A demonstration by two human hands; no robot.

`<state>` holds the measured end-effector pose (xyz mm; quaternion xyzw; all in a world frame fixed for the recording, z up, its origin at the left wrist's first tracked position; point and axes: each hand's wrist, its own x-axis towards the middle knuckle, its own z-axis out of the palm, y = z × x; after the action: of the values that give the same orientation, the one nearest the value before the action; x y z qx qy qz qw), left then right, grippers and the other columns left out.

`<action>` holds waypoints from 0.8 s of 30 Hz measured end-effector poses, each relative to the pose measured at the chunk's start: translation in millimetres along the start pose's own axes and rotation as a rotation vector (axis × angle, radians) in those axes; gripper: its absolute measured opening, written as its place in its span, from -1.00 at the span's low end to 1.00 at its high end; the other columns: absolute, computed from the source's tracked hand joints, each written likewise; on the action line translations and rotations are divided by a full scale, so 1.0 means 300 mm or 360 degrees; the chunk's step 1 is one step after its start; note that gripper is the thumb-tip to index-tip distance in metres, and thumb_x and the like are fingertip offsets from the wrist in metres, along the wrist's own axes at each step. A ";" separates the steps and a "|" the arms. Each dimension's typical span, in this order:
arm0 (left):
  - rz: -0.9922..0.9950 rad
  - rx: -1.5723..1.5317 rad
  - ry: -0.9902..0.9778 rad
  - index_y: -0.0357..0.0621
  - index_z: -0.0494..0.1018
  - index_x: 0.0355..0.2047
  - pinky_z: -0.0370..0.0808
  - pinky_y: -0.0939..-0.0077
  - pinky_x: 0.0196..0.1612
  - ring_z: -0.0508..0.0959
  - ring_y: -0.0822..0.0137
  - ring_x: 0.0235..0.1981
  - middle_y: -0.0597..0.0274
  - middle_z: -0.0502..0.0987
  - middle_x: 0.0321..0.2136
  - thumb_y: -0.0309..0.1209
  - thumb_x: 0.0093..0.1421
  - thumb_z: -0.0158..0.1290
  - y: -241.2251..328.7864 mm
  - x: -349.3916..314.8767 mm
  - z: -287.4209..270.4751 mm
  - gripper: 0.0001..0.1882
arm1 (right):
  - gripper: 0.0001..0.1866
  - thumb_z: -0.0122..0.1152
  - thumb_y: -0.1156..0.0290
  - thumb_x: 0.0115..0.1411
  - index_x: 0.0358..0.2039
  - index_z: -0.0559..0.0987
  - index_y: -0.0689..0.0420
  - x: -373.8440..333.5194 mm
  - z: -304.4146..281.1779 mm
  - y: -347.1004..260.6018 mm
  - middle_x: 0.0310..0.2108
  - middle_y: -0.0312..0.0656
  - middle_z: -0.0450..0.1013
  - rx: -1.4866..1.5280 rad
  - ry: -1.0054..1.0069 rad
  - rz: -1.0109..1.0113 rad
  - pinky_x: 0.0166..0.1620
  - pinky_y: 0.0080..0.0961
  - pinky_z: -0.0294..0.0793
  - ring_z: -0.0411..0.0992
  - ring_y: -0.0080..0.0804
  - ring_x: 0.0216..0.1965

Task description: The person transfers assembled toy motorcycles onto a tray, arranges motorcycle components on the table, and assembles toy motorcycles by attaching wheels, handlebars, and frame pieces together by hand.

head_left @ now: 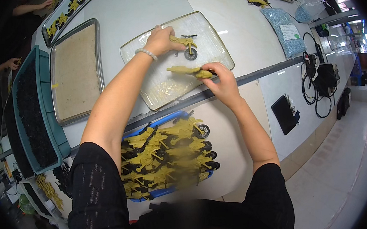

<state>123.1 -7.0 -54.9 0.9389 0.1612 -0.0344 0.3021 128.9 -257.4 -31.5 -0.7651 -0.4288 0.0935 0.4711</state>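
Note:
My left hand (160, 43), with a pale bead bracelet at its wrist, is closed on a yellow toy motorcycle (182, 40) above the clear-covered tray (157, 88). A black spoked wheel (191, 54) and dark handlebars show on that toy; its rear is hidden by my fingers. Nearer to me, my right hand (223, 85) grips a second yellow toy motorcycle (184, 70) by one end, over the same tray. Dark parts peek out between its fingers. Below my hands, a blue tray (179, 115) is filled with rows of yellow toy motorcycles (169, 152), some with black wheels.
To the left lie an empty-looking metal tray (75, 80) and a green bin (48, 125) of small black parts. A bag of blue pellets (284, 31), a black phone (283, 114) and cables (315, 91) are at right. Other people's hands (13, 63) appear far left.

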 end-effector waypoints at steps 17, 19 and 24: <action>0.1308 0.0396 0.0916 -0.12 0.43 -0.39 0.39 0.43 -0.26 0.48 0.32 -0.33 0.26 0.50 -0.42 -0.44 -0.05 0.15 0.039 -0.492 -0.178 -0.82 | -0.61 0.26 0.77 -0.17 -0.30 0.43 0.16 -0.294 -0.140 -0.249 -0.32 -0.08 0.48 -0.0229 0.0313 -0.0676 -0.22 -0.34 0.47 0.45 -0.18 -0.27; 0.1542 0.0619 0.1070 -0.11 0.43 -0.40 0.38 0.40 -0.23 0.48 0.34 -0.34 0.30 0.50 -0.42 -0.45 -0.05 0.13 0.080 -0.621 -0.230 -0.83 | -0.59 0.22 0.83 -0.13 -0.27 0.41 0.16 -0.357 -0.145 -0.264 -0.28 -0.07 0.46 0.0001 0.0429 -0.0350 -0.18 -0.41 0.47 0.44 -0.23 -0.23; 0.1601 0.0548 0.1173 -0.11 0.43 -0.37 0.36 0.31 -0.19 0.49 0.35 -0.38 0.29 0.52 -0.39 -0.50 -0.07 0.11 0.096 -0.870 -0.311 -0.80 | -0.61 0.17 0.82 0.00 -0.19 0.35 0.15 -0.439 -0.135 -0.327 -0.22 -0.15 0.40 0.0466 0.0514 -0.0034 -0.09 -0.53 0.46 0.42 -0.38 -0.19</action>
<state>-117.5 -48.6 79.4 0.8850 -0.2132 0.4106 0.0513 14.4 -362.7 34.6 -0.6889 -0.3377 0.0259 0.6409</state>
